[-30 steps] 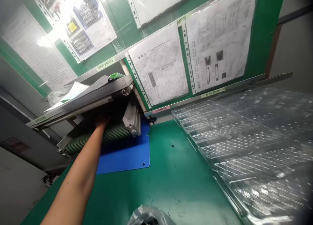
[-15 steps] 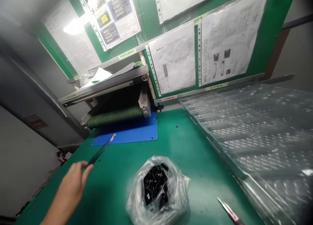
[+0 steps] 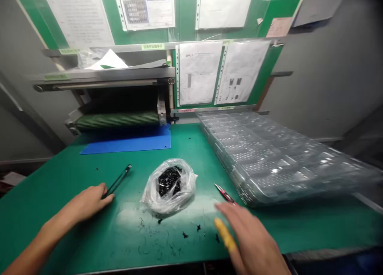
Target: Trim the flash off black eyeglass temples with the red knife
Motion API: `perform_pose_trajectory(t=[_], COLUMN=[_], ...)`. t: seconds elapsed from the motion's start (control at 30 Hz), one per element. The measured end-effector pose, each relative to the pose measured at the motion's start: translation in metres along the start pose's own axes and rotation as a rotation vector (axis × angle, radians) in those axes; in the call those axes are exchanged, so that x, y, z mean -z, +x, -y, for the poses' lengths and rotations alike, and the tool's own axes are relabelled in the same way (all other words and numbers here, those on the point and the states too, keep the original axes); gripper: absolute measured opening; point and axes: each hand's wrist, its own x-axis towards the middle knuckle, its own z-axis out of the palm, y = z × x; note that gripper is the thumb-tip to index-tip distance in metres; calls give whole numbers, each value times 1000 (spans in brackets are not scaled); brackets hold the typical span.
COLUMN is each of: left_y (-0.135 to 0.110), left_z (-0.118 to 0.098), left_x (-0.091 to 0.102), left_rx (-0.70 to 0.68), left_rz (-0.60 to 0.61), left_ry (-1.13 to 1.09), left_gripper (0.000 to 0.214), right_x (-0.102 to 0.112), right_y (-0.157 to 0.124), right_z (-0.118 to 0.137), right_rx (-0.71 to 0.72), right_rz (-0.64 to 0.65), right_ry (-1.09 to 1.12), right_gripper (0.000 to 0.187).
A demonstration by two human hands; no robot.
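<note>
1. The left hand [image 3: 85, 203] is curled, pinching the end of black tweezers [image 3: 117, 182] near the front left of the green table [image 3: 50, 187].
2. The right hand [image 3: 253, 239] is spread open, just beside a red utility knife [image 3: 225, 194].
3. A clear plastic bag [image 3: 169, 191] of black parts [image 3: 167, 180] sits mid-table between the hands.
4. Stacked clear plastic trays [image 3: 269, 155] lie along the right edge.

Head-worn camera looks forward and down from the person's head across a green workbench [image 3: 60, 187] toward a wall-mounted document board [image 3: 187, 12]. Close view: left hand [image 3: 80, 201] and right hand [image 3: 251, 237] enter the lower foreground; board sits farther off.
</note>
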Motion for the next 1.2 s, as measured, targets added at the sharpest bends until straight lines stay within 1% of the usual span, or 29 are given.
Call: perform_pose_trajectory(t=[0.03,0.1,0.17,0.2,0.23,0.27,0.33,0.37,0.4,0.43,0.5,0.53,0.6,0.63,0.7,0.77,0.8,0.9,0.97,1.03,1.1,1.2], left_y=[-1,-15,-40,-55,-70,-84,-110,-120,-129,-136,-146,-149,-154,-156,-160,-165,-168,-174,-175,-174,-171,-169], left_z=[-1,-5,-14,-21,-30,-41,-64,-76,-88,-98,-116,-123,-135,-140,-150,-160,-165,-175,-177,-174,-170,-162], left_x=[0,-2,-10,-17,-24,-33,-51,-59,-66,-71,-75,-75,-72,-69,-64,-58,-55,-50,-50,-52,-55,-59], left_rx=[6,18,13,18,35,80,230,298,338,349,307,270,193,158,100,103,120,163,142,92,42,5], left_rz=[-8,-34,-73,-101,-134,-170,-170,-143,-104,-66,5,39,98,118,141,128,115,90,114,147,155,125], left_ry=[-56,-197,-363,-491,-642,-856,-1212,-1331,-1401,-1448,-1495,-1503,-1502,-1499,-1501,-1519,-1537,-1620,-1670,-1687,-1682,-1643], left_gripper=[33,31,35,39,43,44,46,46,44,41,36,35,34,34,33,30,27,19,17,17,17,17], right_x=[1,-3,-11,-15,-18,-19,-16,-12,-7,0,16,25,40,47,54,55,54,48,44,41,37,30], right_y=[9,24,34,36,37,36,33,31,30,28,25,23,21,20,20,21,23,29,34,38,41,42], right_z=[-13,-33,-45,-48,-49,-49,-44,-39,-31,-22,4,18,45,57,73,83,85,92,95,98,99,97], right_rx=[-80,-165,-221,-241,-260,-276,-304,-314,-319,-315,-278,-230,-70,30,214,309,333,378,397,404,404,398], right_rz=[-55,-56,-24,-6,12,27,49,62,80,106,185,234,297,289,208,96,58,2,-29,-71,-104,-91], right_ry=[-119,-204,-223,-218,-205,-184,-120,-79,-33,16,113,162,264,296,287,193,140,16,-57,-121,-166,-192], right_gripper=[34,33,25,19,13,9,6,6,8,11,16,17,16,17,20,16,18,41,49,53,54,51])
